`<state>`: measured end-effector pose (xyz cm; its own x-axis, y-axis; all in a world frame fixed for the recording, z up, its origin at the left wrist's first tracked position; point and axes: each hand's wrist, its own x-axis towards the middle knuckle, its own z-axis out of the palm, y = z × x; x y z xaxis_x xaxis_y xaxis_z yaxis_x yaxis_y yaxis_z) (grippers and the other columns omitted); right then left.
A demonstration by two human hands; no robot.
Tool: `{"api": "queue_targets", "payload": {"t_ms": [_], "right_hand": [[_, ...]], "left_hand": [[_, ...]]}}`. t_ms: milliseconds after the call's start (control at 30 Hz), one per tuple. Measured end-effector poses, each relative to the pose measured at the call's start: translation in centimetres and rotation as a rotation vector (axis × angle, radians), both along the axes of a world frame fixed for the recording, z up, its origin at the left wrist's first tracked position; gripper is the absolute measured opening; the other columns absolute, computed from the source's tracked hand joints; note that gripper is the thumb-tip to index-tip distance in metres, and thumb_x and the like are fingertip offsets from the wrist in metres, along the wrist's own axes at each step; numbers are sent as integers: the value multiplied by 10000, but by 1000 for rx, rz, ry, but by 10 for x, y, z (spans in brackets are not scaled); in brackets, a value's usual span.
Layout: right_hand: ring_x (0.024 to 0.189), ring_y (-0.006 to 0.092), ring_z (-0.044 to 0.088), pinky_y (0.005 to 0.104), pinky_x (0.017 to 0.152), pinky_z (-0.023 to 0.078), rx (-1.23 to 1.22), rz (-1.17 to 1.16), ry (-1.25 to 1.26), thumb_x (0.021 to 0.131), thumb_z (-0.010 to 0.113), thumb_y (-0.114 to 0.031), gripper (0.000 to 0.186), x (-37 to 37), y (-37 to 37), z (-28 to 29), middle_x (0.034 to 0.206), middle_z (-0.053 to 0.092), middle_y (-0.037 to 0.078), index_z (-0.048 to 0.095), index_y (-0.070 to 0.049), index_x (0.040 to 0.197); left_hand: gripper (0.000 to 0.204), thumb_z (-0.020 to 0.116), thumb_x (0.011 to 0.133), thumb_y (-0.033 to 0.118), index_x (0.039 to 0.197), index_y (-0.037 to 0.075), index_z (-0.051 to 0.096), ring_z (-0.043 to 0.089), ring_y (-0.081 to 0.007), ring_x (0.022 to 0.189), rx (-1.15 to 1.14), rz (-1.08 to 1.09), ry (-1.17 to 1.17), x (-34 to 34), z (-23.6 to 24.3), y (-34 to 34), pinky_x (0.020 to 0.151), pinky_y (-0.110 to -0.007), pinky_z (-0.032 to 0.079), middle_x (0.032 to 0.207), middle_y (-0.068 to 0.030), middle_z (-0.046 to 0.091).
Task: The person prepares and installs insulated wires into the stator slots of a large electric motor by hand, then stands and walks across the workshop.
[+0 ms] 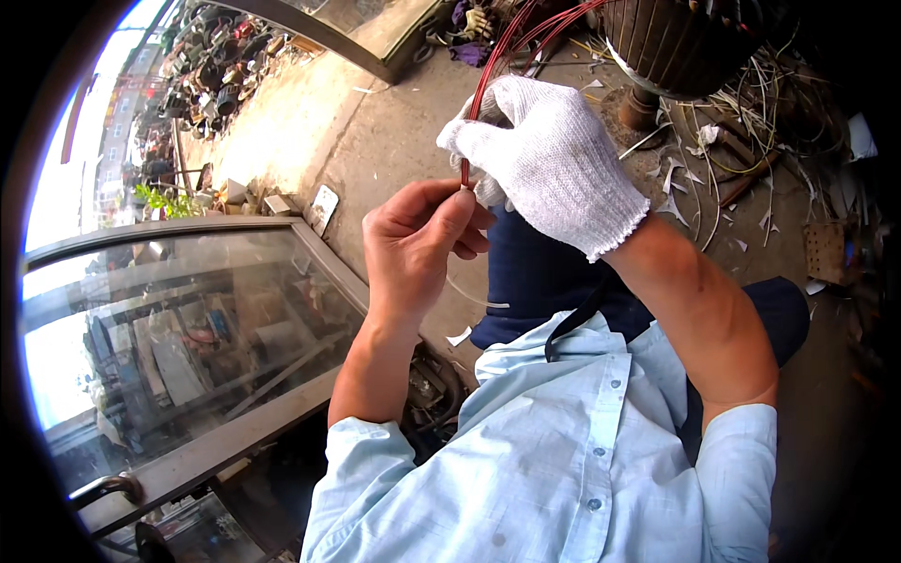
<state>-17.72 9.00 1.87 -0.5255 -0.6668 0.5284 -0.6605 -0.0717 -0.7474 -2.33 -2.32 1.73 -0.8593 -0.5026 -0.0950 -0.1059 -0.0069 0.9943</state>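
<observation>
A bundle of thin red wires (485,83) comes down from the top of the view. My right hand (563,159), in a white knitted glove, is closed around the bundle. Just below it, my bare left hand (420,230) pinches the bundle's lower end between thumb and forefinger. Something small and pale shows at the pinch, too small to name. Under my left hand a thin whitish strand (483,302) curves toward my dark trouser leg; whether my fingers hold it I cannot tell.
To the left stands a framed glass door (202,328) with a handle. A dark ribbed round object (680,47) is at the upper right, near scattered wire and white scraps (672,188) on the floor. Piled parts (221,66) lie outside at the upper left. Work gloves (474,28) lie at the top.
</observation>
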Motion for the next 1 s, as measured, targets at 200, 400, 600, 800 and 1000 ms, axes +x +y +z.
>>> {"api": "queue_targets", "payload": {"t_ms": [200,400,600,800,1000], "right_hand": [[646,138,639,307,615,514,92,14,-573,879,764,-252,255,1,-3,12,736,682,110,718,-7,930],[682,93,624,277,628,507,106,114,-594,911,742,-205,196,-6,-1,10,745,683,52,723,-12,942],[688,67,610,257,623,498,43,219,-762,919,746,-185,174,-5,2,14,772,678,29,721,-15,949],[656,48,574,227,577,456,78,268,-858,925,758,-215,189,-5,5,18,756,658,-7,710,-32,922],[645,39,554,223,565,445,73,300,-851,926,760,-224,191,-6,9,21,751,648,-15,715,-38,924]], "left_hand": [[234,582,1033,181,1093,-35,652,719,-235,670,483,-22,57,-3,2,1,572,-332,585,876,-151,727],[265,525,1057,205,1095,-41,614,707,-263,652,675,-110,55,-2,3,-4,564,-350,587,849,-168,704],[293,514,1054,181,1153,-77,611,721,-309,674,894,-234,185,1,-4,-8,590,-368,603,881,-220,707],[306,504,1059,186,1176,-81,595,717,-321,689,1026,-274,234,2,-4,-5,596,-371,594,878,-229,700],[286,450,1081,221,1180,-20,566,685,-259,656,949,-324,249,5,-1,1,546,-343,567,902,-146,666]]}}
